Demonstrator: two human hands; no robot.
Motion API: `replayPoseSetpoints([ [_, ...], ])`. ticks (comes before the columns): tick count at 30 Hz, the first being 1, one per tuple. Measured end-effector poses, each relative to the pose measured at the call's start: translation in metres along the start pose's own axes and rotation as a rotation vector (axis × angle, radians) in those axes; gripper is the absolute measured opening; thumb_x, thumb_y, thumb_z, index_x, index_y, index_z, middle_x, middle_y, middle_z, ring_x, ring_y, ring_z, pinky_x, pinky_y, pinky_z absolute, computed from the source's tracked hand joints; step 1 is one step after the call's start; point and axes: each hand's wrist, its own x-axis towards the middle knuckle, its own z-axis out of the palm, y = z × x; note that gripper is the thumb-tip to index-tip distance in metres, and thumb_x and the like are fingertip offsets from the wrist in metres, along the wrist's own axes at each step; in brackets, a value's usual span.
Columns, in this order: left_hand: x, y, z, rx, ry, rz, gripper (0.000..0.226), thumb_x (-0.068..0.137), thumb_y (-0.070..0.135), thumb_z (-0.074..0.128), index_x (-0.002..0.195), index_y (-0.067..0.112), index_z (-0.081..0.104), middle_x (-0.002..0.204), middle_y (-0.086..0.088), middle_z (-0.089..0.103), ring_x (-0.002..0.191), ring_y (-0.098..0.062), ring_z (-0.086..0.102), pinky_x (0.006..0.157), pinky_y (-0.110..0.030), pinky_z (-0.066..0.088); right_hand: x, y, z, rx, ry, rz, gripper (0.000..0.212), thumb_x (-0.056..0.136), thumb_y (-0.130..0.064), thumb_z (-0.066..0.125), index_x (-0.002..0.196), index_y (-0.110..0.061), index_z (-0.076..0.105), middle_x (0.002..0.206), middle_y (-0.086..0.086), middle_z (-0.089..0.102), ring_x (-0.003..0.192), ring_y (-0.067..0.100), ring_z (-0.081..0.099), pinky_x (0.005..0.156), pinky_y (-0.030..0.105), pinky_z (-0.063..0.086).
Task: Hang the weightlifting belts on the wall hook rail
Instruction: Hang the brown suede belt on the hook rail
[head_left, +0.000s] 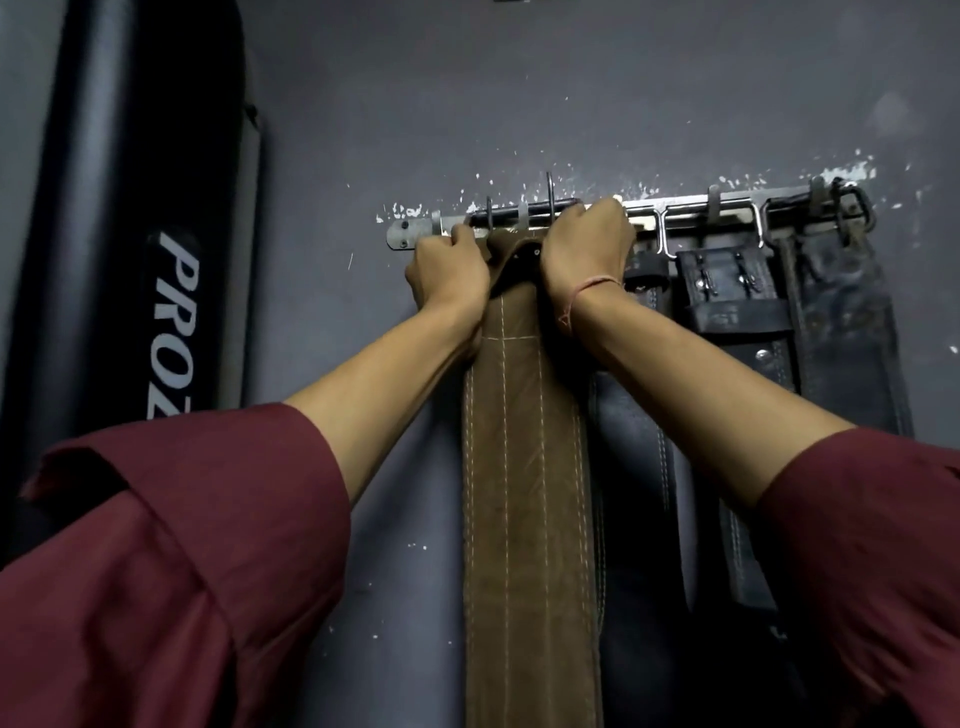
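Both up top: left hand (449, 278) and right hand (587, 249) grip the belt (524, 467) at its upper end, one each side. Its length hangs straight down below them. Hook (549, 189) sits just above, between the two.

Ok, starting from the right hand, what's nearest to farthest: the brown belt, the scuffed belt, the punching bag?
1. brown belt, centre, held by the right hand.
2. scuffed belt, hanging far right.
3. punching bag, far left.

The left hand (449, 273) and right hand (587, 244) hide the top of the brown belt (524, 467); its lower end runs off the bottom edge; a sleeve (182, 545) covers part of the punching bag (130, 156) lettering
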Motion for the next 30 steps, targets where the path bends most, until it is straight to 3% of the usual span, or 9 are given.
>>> replayPoseSetpoints([
  [2, 0.001, -0.009, 0.0, 0.044, -0.009, 0.006, 0.047, 0.103, 0.027, 0.041, 0.058, 0.014, 0.045, 0.062, 0.001, 0.047, 0.078, -0.025, 0.048, 0.062, -0.025, 0.03, -0.004, 0.005, 0.002, 0.005, -0.004, 0.007, 0.036, 0.104, -0.009, 0.03, 0.134, 0.006, 0.043, 0.102, 0.007, 0.06, 0.071, 0.015, 0.042, 0.061, 0.021, 0.028],
  [5, -0.005, -0.018, -0.003, 0.029, -0.015, 0.032, 0.05, 0.103, 0.031, 0.043, 0.057, 0.012, 0.046, 0.058, 0.0, 0.046, 0.077, -0.026, 0.045, 0.063, -0.029, 0.029, -0.014, 0.008, 0.002, 0.025, -0.023, 0.009, 0.04, 0.107, -0.017, 0.032, 0.139, 0.006, 0.036, 0.074, -0.007, 0.037, 0.067, 0.01, 0.046, 0.059, 0.025, 0.031],
  [9, -0.014, -0.018, -0.013, 0.034, -0.073, 0.095, 0.049, 0.104, 0.038, 0.043, 0.064, 0.012, 0.052, 0.067, -0.004, 0.054, 0.078, -0.025, 0.049, 0.066, -0.029, 0.032, -0.033, 0.01, -0.007, 0.035, -0.052, -0.042, 0.036, 0.107, -0.024, 0.036, 0.13, 0.004, 0.042, 0.086, -0.001, 0.04, 0.063, 0.003, 0.032, 0.062, 0.017, 0.022],
  [13, -0.039, -0.022, -0.029, 0.087, -0.148, 0.142, 0.05, 0.105, 0.042, 0.037, 0.068, 0.013, 0.054, 0.067, -0.009, 0.054, 0.081, -0.024, 0.052, 0.067, -0.029, 0.031, -0.062, 0.024, -0.016, 0.028, 0.001, -0.174, 0.028, 0.106, -0.017, 0.04, 0.114, 0.005, 0.055, 0.089, 0.008, 0.058, 0.064, 0.006, 0.044, 0.061, 0.022, 0.022],
  [15, -0.056, -0.027, -0.037, 0.086, -0.18, 0.135, 0.049, 0.106, 0.043, 0.033, 0.097, 0.009, 0.067, 0.095, -0.017, 0.068, 0.101, -0.03, 0.059, 0.078, -0.03, 0.039, -0.081, 0.031, -0.02, 0.03, 0.043, -0.251, 0.028, 0.104, -0.011, 0.041, 0.118, 0.002, 0.061, 0.096, 0.012, 0.069, 0.077, 0.011, 0.06, 0.068, 0.022, 0.031],
  [17, -0.077, -0.034, -0.048, 0.095, -0.199, 0.126, 0.047, 0.106, 0.04, 0.033, 0.125, 0.007, 0.06, 0.124, -0.016, 0.064, 0.121, -0.032, 0.055, 0.096, -0.034, 0.041, -0.103, 0.038, -0.025, 0.007, 0.047, -0.265, 0.031, 0.099, -0.003, 0.044, 0.124, 0.001, 0.061, 0.113, 0.015, 0.071, 0.102, 0.025, 0.065, 0.082, 0.024, 0.04],
  [22, -0.141, -0.059, -0.087, 0.116, -0.237, 0.202, 0.044, 0.105, 0.026, 0.04, 0.146, 0.009, 0.042, 0.145, -0.01, 0.046, 0.136, -0.023, 0.044, 0.114, -0.034, 0.034, -0.166, 0.047, -0.061, -0.091, -0.034, -0.155, 0.032, 0.095, -0.003, 0.053, 0.126, -0.003, 0.061, 0.12, 0.013, 0.07, 0.113, 0.027, 0.063, 0.098, 0.033, 0.047],
  [26, -0.201, -0.072, -0.122, 0.119, -0.314, 0.128, 0.038, 0.105, 0.02, 0.043, 0.141, 0.01, 0.048, 0.14, -0.007, 0.052, 0.128, -0.018, 0.05, 0.095, -0.014, 0.032, -0.226, 0.046, -0.103, -0.136, -0.147, 0.01, 0.028, 0.099, -0.013, 0.056, 0.125, -0.007, 0.062, 0.118, 0.006, 0.068, 0.107, 0.013, 0.061, 0.096, 0.024, 0.048],
  [30, -0.268, -0.076, -0.154, 0.047, -0.398, 0.004, 0.035, 0.104, 0.024, 0.045, 0.136, 0.012, 0.054, 0.135, -0.005, 0.058, 0.121, -0.012, 0.056, 0.093, -0.015, 0.038, -0.281, 0.041, -0.152, -0.192, -0.249, 0.14, 0.031, 0.1, -0.023, 0.056, 0.129, -0.011, 0.058, 0.12, -0.001, 0.063, 0.104, 0.003, 0.053, 0.081, 0.009, 0.042],
])
